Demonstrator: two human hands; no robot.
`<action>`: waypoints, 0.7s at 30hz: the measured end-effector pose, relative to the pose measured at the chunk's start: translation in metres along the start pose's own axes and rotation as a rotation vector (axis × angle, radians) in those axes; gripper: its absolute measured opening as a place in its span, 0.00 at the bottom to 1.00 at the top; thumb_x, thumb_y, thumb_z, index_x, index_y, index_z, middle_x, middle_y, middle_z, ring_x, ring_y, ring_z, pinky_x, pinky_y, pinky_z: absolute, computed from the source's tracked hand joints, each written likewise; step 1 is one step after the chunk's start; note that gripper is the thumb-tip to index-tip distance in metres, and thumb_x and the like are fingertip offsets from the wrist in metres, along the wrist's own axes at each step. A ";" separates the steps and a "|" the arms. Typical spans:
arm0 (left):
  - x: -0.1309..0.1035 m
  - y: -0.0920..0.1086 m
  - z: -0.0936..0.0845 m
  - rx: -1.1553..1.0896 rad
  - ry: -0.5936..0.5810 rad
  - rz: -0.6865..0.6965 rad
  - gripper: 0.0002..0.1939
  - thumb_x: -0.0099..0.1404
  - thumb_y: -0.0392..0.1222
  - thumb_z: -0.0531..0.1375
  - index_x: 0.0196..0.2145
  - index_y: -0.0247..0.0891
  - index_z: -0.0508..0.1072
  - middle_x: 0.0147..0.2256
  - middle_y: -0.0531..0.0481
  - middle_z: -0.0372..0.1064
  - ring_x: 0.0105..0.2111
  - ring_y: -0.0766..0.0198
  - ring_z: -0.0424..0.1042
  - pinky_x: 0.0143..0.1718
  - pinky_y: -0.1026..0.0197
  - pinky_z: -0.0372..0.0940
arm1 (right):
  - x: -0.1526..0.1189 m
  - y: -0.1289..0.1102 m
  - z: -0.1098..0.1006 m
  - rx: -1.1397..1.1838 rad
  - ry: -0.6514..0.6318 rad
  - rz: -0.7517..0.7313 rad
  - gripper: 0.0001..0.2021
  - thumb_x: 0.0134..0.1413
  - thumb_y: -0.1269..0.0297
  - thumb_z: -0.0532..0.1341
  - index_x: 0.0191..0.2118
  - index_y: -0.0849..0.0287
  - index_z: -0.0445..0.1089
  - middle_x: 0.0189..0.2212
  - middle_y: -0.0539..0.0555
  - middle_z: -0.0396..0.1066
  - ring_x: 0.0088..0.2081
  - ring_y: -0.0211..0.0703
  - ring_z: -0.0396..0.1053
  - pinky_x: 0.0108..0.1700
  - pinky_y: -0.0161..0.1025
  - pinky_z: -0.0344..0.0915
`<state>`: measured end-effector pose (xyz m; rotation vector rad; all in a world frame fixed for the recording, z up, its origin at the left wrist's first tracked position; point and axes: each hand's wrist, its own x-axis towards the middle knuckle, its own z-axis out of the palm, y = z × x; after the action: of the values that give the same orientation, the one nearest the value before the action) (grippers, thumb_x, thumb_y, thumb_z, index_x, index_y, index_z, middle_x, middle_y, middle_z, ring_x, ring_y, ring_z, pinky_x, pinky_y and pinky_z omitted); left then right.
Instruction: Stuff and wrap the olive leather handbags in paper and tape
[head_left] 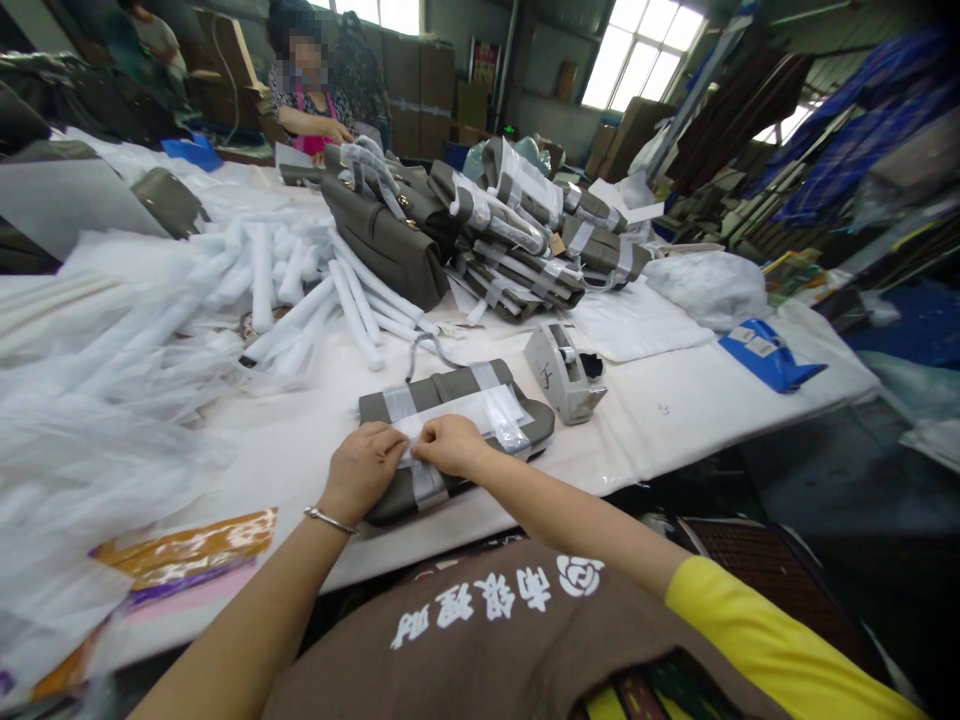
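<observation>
A folded grey-green bag [450, 385] lies flat on the table in front of me. A white sheet [469, 412] and shiny translucent wrapping strips [429, 484] run across it. My left hand [366, 465], with a bracelet at the wrist, rests over the bag's left part, its thumb and fingers pinched together. Close beside it, my right hand [450, 445] is closed in a pinch too. Their fingertips nearly meet over a bit of translucent wrapping, partly hidden by the fingers. A wrapped strap [431, 345] sticks up behind the bag. Just right of it stands a grey tape dispenser [566, 372].
White foam rolls [352, 300] and crumpled plastic [97, 430] cover the table's left side. Several wrapped bags [517, 225] are piled behind, with a person [311, 105] beyond. A blue packet [769, 352] lies right; an orange packet [199, 550] lies front left.
</observation>
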<state>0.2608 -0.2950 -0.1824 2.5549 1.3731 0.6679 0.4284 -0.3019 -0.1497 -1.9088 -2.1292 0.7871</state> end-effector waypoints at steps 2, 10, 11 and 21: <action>0.000 -0.002 0.000 -0.049 -0.005 -0.008 0.15 0.65 0.44 0.50 0.30 0.38 0.74 0.32 0.47 0.70 0.35 0.61 0.68 0.39 0.60 0.63 | 0.000 0.000 0.000 0.003 0.015 0.003 0.10 0.47 0.57 0.59 0.28 0.58 0.74 0.25 0.51 0.74 0.28 0.39 0.67 0.27 0.33 0.54; 0.016 -0.012 -0.006 -0.397 -0.144 -0.304 0.13 0.58 0.49 0.56 0.26 0.39 0.74 0.26 0.53 0.71 0.29 0.63 0.68 0.32 0.61 0.61 | 0.005 0.012 0.008 0.190 0.015 -0.013 0.09 0.45 0.58 0.62 0.26 0.59 0.71 0.21 0.47 0.68 0.25 0.35 0.63 0.26 0.31 0.53; 0.018 -0.013 -0.007 -0.442 -0.166 -0.349 0.13 0.57 0.50 0.56 0.26 0.39 0.75 0.25 0.53 0.71 0.28 0.63 0.68 0.31 0.62 0.61 | 0.006 0.016 0.010 0.266 0.017 -0.023 0.09 0.46 0.58 0.62 0.26 0.60 0.70 0.20 0.46 0.66 0.24 0.33 0.62 0.26 0.31 0.53; 0.014 -0.009 -0.008 -0.353 -0.087 -0.237 0.13 0.59 0.49 0.55 0.27 0.39 0.75 0.28 0.52 0.71 0.32 0.62 0.68 0.35 0.61 0.61 | 0.007 0.016 0.012 0.261 0.037 -0.002 0.09 0.46 0.59 0.62 0.25 0.59 0.70 0.20 0.45 0.66 0.26 0.34 0.63 0.27 0.31 0.53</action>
<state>0.2571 -0.2793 -0.1736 2.0860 1.3613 0.6776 0.4360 -0.2980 -0.1691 -1.7715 -1.8989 0.9682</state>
